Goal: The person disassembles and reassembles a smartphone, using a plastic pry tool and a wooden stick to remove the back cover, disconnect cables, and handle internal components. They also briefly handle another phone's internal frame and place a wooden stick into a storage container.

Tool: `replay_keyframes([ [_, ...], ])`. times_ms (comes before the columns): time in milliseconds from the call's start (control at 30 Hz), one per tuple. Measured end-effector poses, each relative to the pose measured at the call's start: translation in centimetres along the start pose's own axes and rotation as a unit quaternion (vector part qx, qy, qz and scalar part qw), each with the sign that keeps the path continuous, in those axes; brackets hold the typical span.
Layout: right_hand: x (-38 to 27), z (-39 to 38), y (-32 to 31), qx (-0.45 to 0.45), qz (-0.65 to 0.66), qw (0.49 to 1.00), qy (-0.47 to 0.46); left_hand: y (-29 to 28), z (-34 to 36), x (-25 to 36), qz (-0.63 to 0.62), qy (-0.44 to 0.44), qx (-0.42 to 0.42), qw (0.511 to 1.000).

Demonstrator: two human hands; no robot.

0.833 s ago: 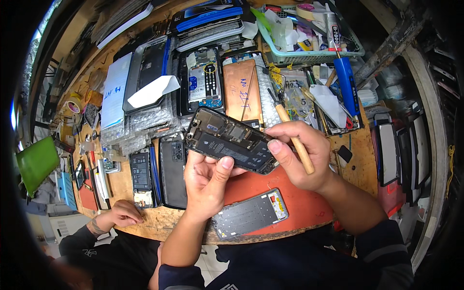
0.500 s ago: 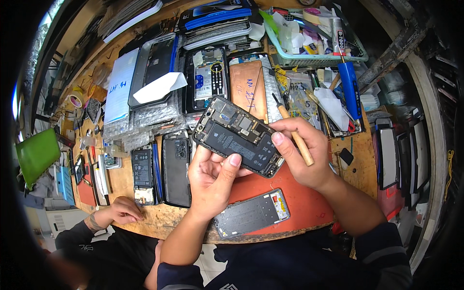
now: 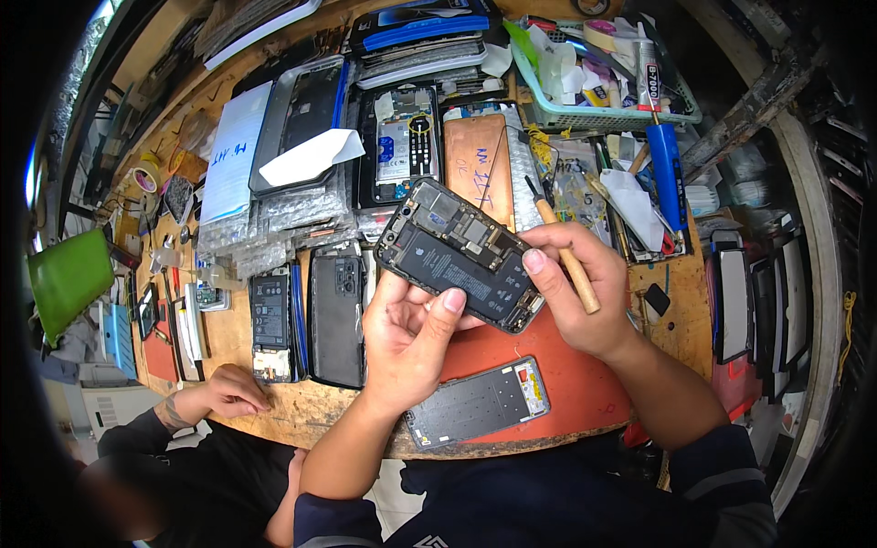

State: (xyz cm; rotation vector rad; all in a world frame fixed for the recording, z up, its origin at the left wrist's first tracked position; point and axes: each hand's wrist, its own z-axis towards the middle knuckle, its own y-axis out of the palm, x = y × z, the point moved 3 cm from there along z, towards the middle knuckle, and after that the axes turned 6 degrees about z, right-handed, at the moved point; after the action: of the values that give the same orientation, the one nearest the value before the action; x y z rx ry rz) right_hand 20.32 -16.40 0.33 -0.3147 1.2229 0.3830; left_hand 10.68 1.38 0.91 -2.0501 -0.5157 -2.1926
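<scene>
An opened phone (image 3: 457, 265) is held tilted above the red mat, its black battery and circuit board facing up. My left hand (image 3: 406, 338) is closed on its near left edge, thumb over the battery and fingers underneath. At its right end my right hand (image 3: 580, 283) pinches the phone between thumb and fingers. That same hand also carries a thin-tipped tool with a wooden handle (image 3: 577, 279), tucked across the fingers. A bare black phone frame (image 3: 475, 404) lies below on the red mat (image 3: 585, 388).
Left of my hands lie a phone with its battery exposed (image 3: 272, 320) and a dark phone back (image 3: 336, 315). Stacked phones in bubble wrap (image 3: 274, 219) stand behind. A teal basket (image 3: 603, 117) is at the far right, near a blue tool (image 3: 667, 178). Another person's hand (image 3: 233, 391) rests at the table edge.
The view has shifted slightly. Both hands keep their hold on the phone, which stays at nearly the same tilt. The other person's hand has hardly moved.
</scene>
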Motion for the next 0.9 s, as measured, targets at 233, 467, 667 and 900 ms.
replay_keyframes([
  [233, -0.1, -0.1, -0.6, 0.022, -0.030, 0.999, 0.007, -0.5, 0.0, -0.2, -0.005, -0.011, -0.006, 1.000],
  [467, -1.7, 1.5, -2.0, 0.038, -0.119, 0.971, -0.203, -1.4, 0.3, -0.5, -0.035, 0.017, 0.021, 0.999],
  [667, -2.5, -0.2, -0.9, -0.017, -0.011, 0.992, -0.125, -0.8, 0.0, -0.8, -0.005, 0.017, 0.014, 1.000],
  [900, -2.6, -1.1, 1.4, -0.033, 0.028, 0.999, -0.029, -0.1, -0.6, -1.1, 0.056, 0.010, -0.037, 0.998],
])
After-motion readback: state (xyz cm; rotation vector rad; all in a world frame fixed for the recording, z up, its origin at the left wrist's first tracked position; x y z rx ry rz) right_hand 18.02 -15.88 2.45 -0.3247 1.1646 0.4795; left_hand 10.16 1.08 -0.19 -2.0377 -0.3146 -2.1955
